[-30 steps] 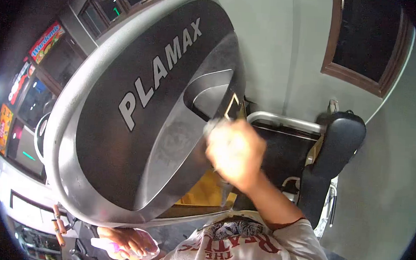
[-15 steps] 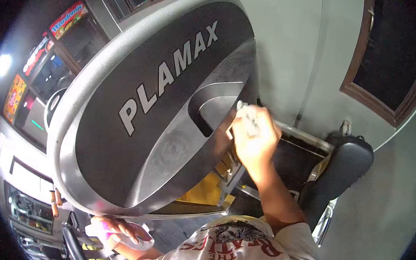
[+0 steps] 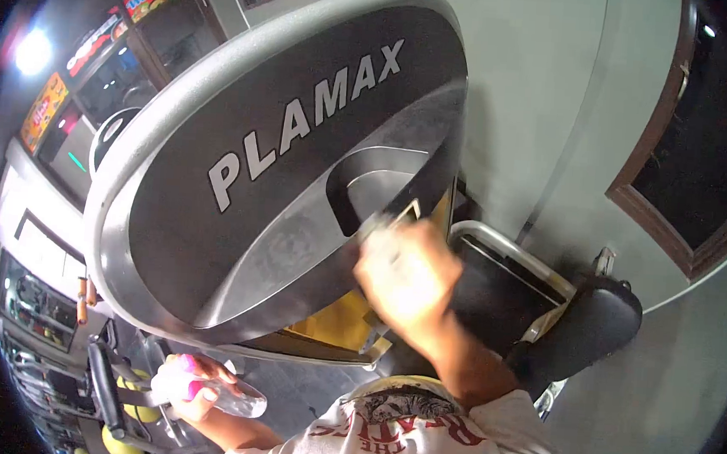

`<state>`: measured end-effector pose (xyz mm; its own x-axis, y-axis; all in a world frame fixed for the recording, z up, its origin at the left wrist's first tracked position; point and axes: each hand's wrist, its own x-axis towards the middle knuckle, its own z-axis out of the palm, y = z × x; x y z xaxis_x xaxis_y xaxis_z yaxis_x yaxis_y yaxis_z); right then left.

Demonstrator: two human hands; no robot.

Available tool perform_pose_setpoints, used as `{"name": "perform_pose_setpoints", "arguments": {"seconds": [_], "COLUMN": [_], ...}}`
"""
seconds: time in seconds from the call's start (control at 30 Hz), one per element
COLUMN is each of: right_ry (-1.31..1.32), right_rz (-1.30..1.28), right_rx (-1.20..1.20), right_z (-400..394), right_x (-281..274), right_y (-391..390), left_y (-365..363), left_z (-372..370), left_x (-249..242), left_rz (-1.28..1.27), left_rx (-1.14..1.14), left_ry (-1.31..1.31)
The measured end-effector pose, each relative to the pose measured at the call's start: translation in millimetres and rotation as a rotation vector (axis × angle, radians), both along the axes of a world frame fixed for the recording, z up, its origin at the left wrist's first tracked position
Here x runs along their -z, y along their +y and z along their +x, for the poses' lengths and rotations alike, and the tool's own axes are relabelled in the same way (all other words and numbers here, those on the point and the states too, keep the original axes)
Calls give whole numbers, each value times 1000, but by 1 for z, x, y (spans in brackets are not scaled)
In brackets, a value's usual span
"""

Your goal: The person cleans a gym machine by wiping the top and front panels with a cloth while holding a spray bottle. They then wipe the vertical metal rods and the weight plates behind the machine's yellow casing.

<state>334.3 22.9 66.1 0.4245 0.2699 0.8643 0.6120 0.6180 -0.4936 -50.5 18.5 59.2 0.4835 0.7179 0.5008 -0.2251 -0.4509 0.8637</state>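
Note:
A large grey and black machine cover [image 3: 283, 180] with the word PLAMAX fills the middle of the view. Against its lower right edge, near the recessed handle area, my right hand [image 3: 406, 271] is closed round a whitish, crumpled cloth [image 3: 384, 232], blurred by motion. Low on the left, below the cover, my left hand [image 3: 196, 383] grips a clear spray bottle [image 3: 241, 398] with a pink and white top.
A black padded seat [image 3: 595, 320] and a metal frame [image 3: 504, 248] stand on the right. Behind them is a grey wall with a brown-framed dark window [image 3: 701, 148]. Gym equipment [image 3: 109, 378] and yellow balls [image 3: 121, 444] show at lower left.
My right hand has moved left and down along the cover's lower edge with the cloth. My left hand still holds the bottle, and the whole view has shifted slightly.

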Motion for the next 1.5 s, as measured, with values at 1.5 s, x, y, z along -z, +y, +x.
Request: {"name": "perform_pose_setpoints", "arguments": {"seconds": [1.5], "right_ry": [-22], "right_rz": [-192], "right_rx": [298], "right_z": [-16], "right_x": [-5], "right_y": [-11], "left_y": [17], "left_z": [10], "left_x": [15], "left_rz": [-150], "left_rx": [197], "left_ry": [-225]}}
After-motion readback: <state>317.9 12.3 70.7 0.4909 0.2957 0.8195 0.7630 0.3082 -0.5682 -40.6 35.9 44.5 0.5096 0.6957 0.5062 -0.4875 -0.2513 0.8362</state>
